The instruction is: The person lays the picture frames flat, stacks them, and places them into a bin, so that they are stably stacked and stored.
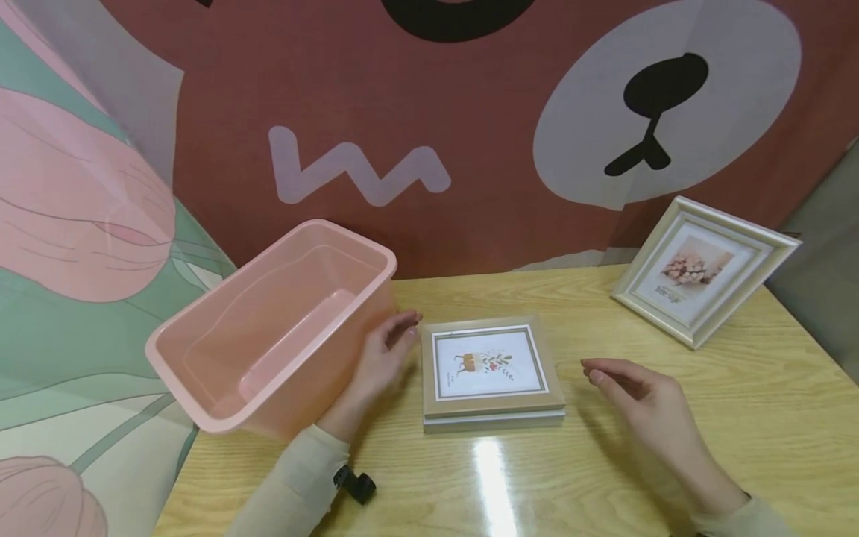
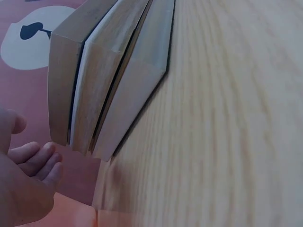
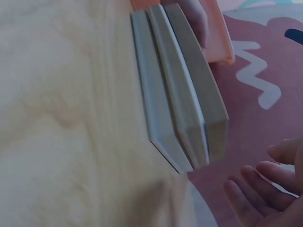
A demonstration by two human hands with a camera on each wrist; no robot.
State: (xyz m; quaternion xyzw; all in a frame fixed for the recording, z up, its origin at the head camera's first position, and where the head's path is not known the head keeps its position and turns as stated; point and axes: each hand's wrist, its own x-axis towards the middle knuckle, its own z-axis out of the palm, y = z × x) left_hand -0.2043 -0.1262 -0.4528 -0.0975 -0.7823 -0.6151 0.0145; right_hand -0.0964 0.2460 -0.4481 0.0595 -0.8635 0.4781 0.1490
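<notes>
Pink bin (image 1: 329, 365) along tabletop's (image 1: 416, 492) left edge, inner floor visible. Frame stack (image 1: 493, 377) mid-tabletop, tan frame (image 1: 483, 362) uppermost. Left hand (image 1: 384, 359) just beside stack; right hand (image 1: 647, 403) apart from it; both hands' fingers relaxed, narrowly parted, gripping nothing. 1 frame (image 1: 701, 274) stands tilted near far right corner.

Head view faces forward, down; wrist views, nearer, share the frame stack (image 1: 493, 377) from opposite sides

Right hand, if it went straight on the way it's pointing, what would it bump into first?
Probably the stack of picture frames, on the side facing the right hand; a gap shows between them. Height is unclear, so the hand might pass over the top.
</notes>
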